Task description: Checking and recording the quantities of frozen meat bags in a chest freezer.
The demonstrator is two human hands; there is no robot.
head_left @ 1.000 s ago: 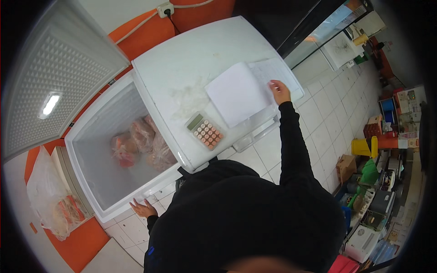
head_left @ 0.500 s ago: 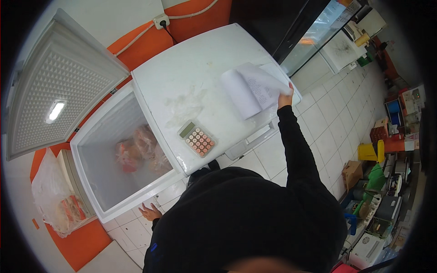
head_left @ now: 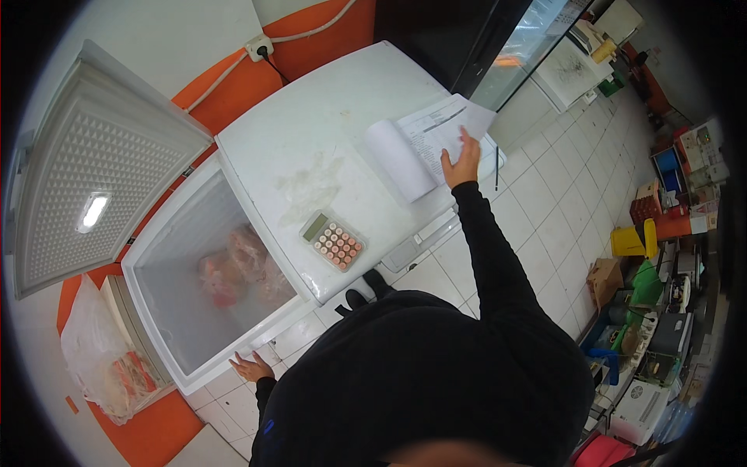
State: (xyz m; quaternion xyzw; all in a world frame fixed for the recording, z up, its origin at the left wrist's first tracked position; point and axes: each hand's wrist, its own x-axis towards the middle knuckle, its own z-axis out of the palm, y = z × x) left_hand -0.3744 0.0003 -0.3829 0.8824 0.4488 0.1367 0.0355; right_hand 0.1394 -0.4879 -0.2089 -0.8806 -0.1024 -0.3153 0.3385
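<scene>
On the white lid of a chest freezer [head_left: 311, 124] lies a stack of printed paper sheets [head_left: 432, 128], its upper pages folded over to the left. My right hand [head_left: 463, 162] is over the sheets' right part, fingers apart, nothing gripped. A dark pen [head_left: 497, 169] sits at the lid's right edge beside the papers. My left hand [head_left: 252, 366] is at the near rim of the freezer's uncovered section, fingers spread. Inside that section [head_left: 183, 311] are plastic bags of reddish frozen food [head_left: 226, 276]. A calculator with pink and white keys [head_left: 333, 240] rests near the lid's front edge.
The raised freezer lid [head_left: 117, 171] leans at the left. Below it hangs a clear plastic bag [head_left: 101, 350]. A wall socket with a plug [head_left: 259, 47] is behind. At right, a yellow bin [head_left: 633, 237], a cardboard box [head_left: 604, 282] and cluttered shelves line the tiled floor.
My right hand has let go of the page it held up and moved left over the sheets. That page now lies flatter, showing printed text; the pen has come into view.
</scene>
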